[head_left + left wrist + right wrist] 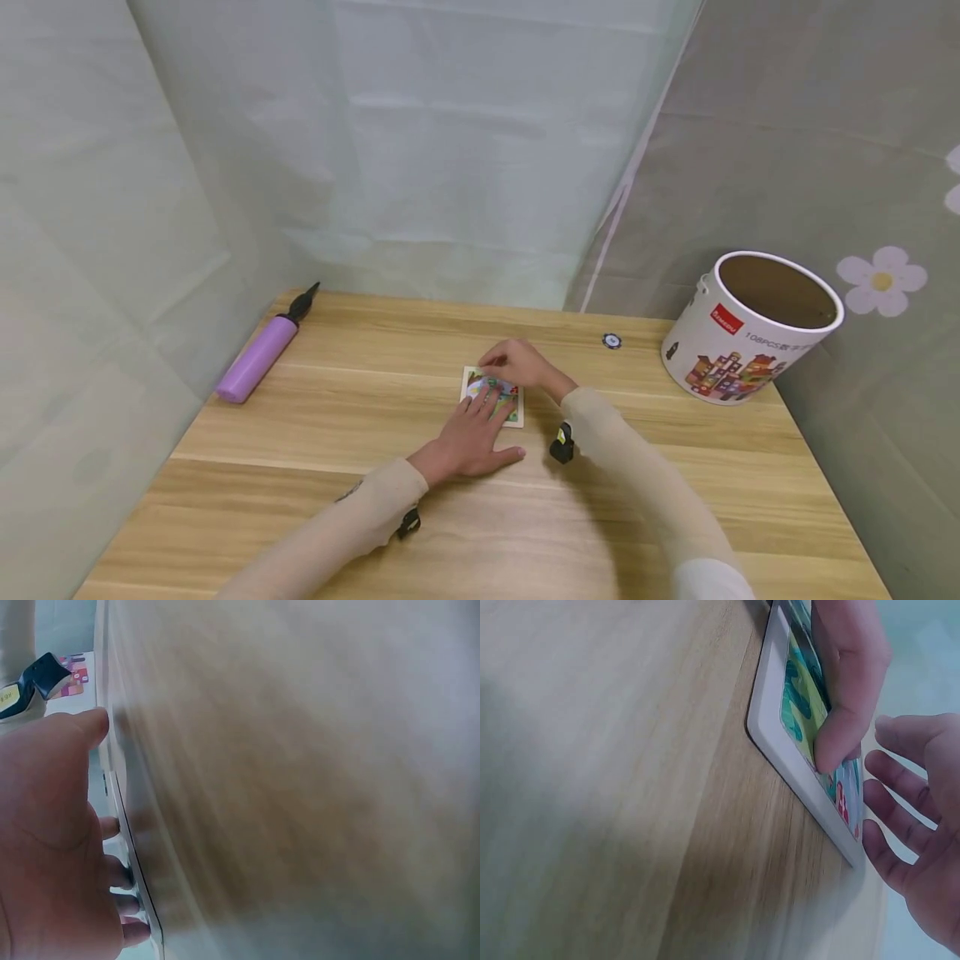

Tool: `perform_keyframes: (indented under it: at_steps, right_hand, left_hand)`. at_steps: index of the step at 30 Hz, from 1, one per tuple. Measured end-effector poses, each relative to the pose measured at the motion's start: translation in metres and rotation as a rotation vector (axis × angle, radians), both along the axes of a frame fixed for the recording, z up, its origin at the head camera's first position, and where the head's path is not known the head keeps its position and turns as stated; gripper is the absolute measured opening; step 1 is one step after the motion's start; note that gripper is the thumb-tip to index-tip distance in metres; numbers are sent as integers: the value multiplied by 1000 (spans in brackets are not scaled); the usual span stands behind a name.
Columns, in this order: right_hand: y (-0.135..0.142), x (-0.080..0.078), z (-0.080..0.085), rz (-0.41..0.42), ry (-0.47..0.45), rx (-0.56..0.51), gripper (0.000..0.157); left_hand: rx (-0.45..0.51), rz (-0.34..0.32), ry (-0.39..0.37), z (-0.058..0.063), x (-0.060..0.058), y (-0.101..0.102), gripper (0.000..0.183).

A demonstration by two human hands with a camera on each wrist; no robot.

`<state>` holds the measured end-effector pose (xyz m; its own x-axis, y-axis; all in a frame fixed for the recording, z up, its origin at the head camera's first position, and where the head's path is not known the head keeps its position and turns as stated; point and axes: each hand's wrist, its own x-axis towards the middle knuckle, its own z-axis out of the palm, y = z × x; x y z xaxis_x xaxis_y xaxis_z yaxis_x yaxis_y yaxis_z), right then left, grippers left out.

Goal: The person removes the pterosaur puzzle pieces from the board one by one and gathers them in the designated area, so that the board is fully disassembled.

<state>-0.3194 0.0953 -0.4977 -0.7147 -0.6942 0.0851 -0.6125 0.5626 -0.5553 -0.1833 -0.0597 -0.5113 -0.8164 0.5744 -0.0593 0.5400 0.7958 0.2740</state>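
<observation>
A small square picture board (513,421) with a pale frame and a colourful inside lies on the wooden table. My left hand (468,437) rests on it, fingers spread and mostly straight, thumb out to the side over the table. At the board's far edge is my right hand (517,362), its fingers loosely bent. In the right wrist view, the right hand's fingertips (871,791) come close to the board's edge; whether they touch is unclear. Nothing shows between its thumb and fingers. The left hand covers much of the picture.
A purple hand pump (258,358) with a black nozzle lies at the table's left edge. A dark-and-white round chip (612,341) sits at the back right. Beside it stands a large white bucket (693,358) with printed blocks. Fabric curtains (480,167) hang behind the table.
</observation>
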Motion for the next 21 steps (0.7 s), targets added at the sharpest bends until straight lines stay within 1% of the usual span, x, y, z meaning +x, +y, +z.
perform_keyframes:
  at_steps: [8, 11, 17, 21]
  right_hand:
    - [-7, -1, -3, -43, -60, 47, 23]
    - [-8, 0, -3, -42, -64, 46, 24]
    - [-9, -2, -7, -21, -56, 36, 20]
    - [-10, -2, -7, -35, -60, 28, 19]
  left_hand:
    - [-22, -4, -17, 1, 0, 0, 83]
    - [-38, -4, -30, 0, -1, 0, 83]
    - [-64, 4, -57, 0, -1, 0, 83]
    - [-59, 4, -54, 1, -1, 0, 83]
